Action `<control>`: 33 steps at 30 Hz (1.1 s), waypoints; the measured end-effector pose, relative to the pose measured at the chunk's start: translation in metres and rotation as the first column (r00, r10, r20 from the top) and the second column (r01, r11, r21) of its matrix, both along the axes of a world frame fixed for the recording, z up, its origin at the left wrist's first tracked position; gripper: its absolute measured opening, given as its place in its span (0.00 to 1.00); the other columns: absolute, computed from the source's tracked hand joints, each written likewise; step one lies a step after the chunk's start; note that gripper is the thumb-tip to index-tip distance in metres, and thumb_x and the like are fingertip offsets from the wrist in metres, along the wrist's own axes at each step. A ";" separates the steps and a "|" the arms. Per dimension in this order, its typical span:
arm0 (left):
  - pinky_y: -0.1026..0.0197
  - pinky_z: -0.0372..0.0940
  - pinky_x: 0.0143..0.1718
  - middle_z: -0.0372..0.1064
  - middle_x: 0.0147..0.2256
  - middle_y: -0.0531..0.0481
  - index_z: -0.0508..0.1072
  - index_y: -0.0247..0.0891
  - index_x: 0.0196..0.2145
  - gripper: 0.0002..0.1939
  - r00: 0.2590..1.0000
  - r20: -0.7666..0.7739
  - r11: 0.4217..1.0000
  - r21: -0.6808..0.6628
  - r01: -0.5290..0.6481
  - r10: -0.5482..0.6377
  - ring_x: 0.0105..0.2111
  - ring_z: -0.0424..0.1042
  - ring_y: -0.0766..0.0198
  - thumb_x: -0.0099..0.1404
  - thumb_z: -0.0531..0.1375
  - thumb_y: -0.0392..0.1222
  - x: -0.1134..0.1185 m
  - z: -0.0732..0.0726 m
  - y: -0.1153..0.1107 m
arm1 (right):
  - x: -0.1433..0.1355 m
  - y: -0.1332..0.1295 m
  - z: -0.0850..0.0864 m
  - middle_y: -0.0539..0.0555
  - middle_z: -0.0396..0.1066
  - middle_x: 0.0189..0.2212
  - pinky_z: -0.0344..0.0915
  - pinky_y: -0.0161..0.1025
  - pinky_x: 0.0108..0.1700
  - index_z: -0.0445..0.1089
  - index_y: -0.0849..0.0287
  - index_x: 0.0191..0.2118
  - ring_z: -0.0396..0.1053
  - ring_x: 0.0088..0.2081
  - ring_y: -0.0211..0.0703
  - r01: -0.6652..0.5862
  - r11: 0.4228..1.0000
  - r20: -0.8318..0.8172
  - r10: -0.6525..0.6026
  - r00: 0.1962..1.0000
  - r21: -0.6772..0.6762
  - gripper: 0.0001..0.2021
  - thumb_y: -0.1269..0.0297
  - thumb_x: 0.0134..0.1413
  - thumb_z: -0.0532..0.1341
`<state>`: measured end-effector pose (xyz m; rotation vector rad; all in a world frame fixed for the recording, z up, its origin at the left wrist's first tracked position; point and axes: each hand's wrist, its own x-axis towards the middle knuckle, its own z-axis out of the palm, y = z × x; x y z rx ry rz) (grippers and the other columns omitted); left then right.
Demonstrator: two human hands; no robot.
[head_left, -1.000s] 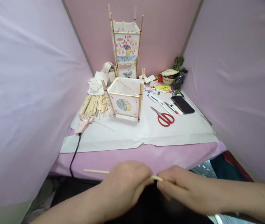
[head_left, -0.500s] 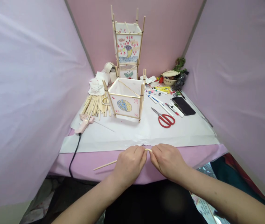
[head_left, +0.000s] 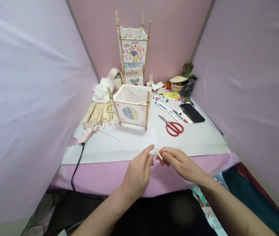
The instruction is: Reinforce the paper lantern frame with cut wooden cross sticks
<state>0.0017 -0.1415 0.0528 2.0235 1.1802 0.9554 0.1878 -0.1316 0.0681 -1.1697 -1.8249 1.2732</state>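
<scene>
Above the front edge of the white paper, held a bent stick between both hands, with the sharp bend in the small gap separating them. With the right hand, pinched the short end between thumb and curled fingers. With the left hand, closed loosely around the other side, pointed one finger forward and hid the rest of the length; could not tell exactly how the fingers lay around it. Under the wrists, had the pink cloth at the table's near side.

Straight beyond the hands, had a square lantern of sticks and white panels, with a blue-and-yellow round drawing in front. Behind that, had a taller lantern with a crescent moon and red stars. Right of the nearer lantern, had red-handled scissors lying on the paper, blades towards the lantern, then a loose group of pens and a dark phone. Farther back on that side, had a lidded bowl beside leafy greenery and a black plastic bag.

To the left, had a pink glue gun, with a black cord running down over the near edge. Just beyond it, had a spread pile of sticks, and behind those, crumpled white material.
</scene>
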 end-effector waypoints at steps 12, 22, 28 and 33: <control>0.58 0.64 0.47 0.71 0.33 0.50 0.54 0.38 0.59 0.19 0.975 0.215 0.978 -0.210 -0.005 0.051 0.38 0.72 0.64 0.71 0.47 0.40 0.018 0.008 -0.008 | -0.006 0.005 -0.003 0.50 0.67 0.28 0.64 0.40 0.40 0.73 0.60 0.36 0.67 0.32 0.38 -0.011 0.997 -0.392 -0.019 0.920 -0.075 0.07 0.63 0.58 0.60; 0.61 0.64 0.42 0.70 0.32 0.51 0.55 0.38 0.55 0.15 0.963 0.249 0.973 -0.226 -0.043 0.101 0.36 0.71 0.64 0.71 0.47 0.40 0.026 0.003 0.003 | -0.012 0.006 -0.016 0.51 0.67 0.33 0.65 0.36 0.37 0.67 0.58 0.37 0.66 0.34 0.38 0.225 0.973 -0.251 -0.206 0.946 0.050 0.05 0.63 0.57 0.61; 0.62 0.61 0.37 0.69 0.31 0.53 0.63 0.40 0.45 0.08 0.993 0.069 0.968 -0.238 -0.078 0.096 0.33 0.69 0.64 0.70 0.50 0.41 0.022 0.006 0.015 | -0.007 0.009 -0.022 0.53 0.64 0.30 0.59 0.39 0.37 0.63 0.60 0.34 0.61 0.33 0.41 0.210 0.824 0.160 -0.338 0.928 0.526 0.08 0.66 0.65 0.51; 0.61 0.57 0.33 0.66 0.27 0.52 0.65 0.39 0.30 0.13 0.981 -0.192 0.978 -0.198 -0.059 0.021 0.28 0.65 0.63 0.70 0.47 0.41 0.017 0.011 0.026 | 0.003 0.013 -0.023 0.55 0.63 0.29 0.54 0.41 0.34 0.64 0.61 0.33 0.57 0.33 0.44 -0.076 0.687 0.490 -0.432 0.757 0.722 0.11 0.68 0.65 0.49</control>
